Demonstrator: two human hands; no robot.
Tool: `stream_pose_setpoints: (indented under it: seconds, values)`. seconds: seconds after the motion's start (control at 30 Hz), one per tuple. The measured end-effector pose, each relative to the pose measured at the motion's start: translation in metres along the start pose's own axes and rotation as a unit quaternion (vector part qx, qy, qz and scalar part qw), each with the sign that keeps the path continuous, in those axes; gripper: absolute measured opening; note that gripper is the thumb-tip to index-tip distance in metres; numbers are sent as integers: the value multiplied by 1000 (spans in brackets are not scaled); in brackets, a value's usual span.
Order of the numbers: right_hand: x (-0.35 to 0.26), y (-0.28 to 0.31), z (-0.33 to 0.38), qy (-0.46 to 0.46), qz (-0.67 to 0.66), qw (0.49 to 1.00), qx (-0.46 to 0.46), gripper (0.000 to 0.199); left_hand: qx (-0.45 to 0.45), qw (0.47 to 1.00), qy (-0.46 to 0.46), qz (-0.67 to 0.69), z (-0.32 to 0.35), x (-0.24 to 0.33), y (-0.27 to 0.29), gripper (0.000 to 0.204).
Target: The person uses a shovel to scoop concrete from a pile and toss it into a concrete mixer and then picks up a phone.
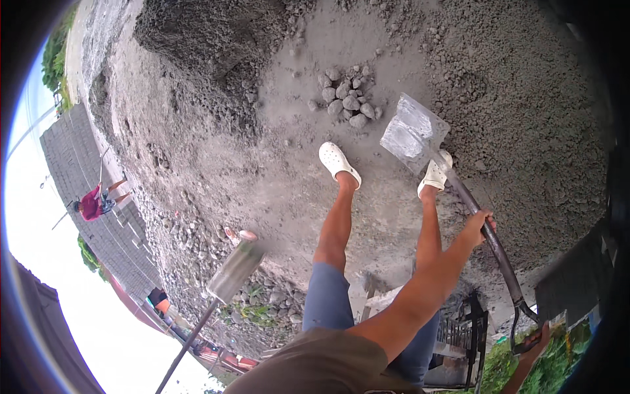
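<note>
A square-bladed shovel slants across my right side, its bare metal blade up beside my right white clog. My left hand is closed round the middle of its dark shaft. Lower right, my right hand is wrapped about the D-shaped grip at the shaft's end. The blade carries no visible load. Just left of the blade lies a small heap of rounded grey stones on the dusty ground. My left white clog stands below that heap.
Dark gravel spreads at right; a grey sand mound rises upper left. Another shovel, motion-blurred, reaches in from the lower left, its holder out of view. Far left, a person in a maroon top stands by a block wall.
</note>
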State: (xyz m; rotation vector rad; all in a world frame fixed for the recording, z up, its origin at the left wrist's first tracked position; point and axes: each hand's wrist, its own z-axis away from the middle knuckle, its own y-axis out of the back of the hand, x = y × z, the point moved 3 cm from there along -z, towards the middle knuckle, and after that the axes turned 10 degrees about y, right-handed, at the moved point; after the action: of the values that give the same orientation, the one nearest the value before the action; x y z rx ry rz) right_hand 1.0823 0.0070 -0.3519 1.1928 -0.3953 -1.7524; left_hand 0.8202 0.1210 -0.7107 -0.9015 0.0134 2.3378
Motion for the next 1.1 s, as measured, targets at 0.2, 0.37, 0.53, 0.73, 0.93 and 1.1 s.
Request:
stream_pose_setpoints:
  seconds: [0.2,0.37,0.53,0.73,0.93,1.1]
  values:
    - [44,-84,-31,-69,21,997,-31,49,17,998,-66,13,-29,82,50,9]
    - [90,-286,36,-119,-84,982,-125,46,111,980,-166,-4,27,279,115,9]
    - [148,-516,134,-181,-189,935,-240,40,175,922,-342,-55,171,504,166,5]
    - [78,-610,202,-148,-250,886,-362,38,119,891,-435,-48,374,560,136,9]
    - [-63,-564,334,-104,-216,844,-480,41,120,837,-533,32,608,480,166,12]
    - [-146,-434,384,-102,-206,836,-498,44,183,809,-539,147,655,380,177,18]
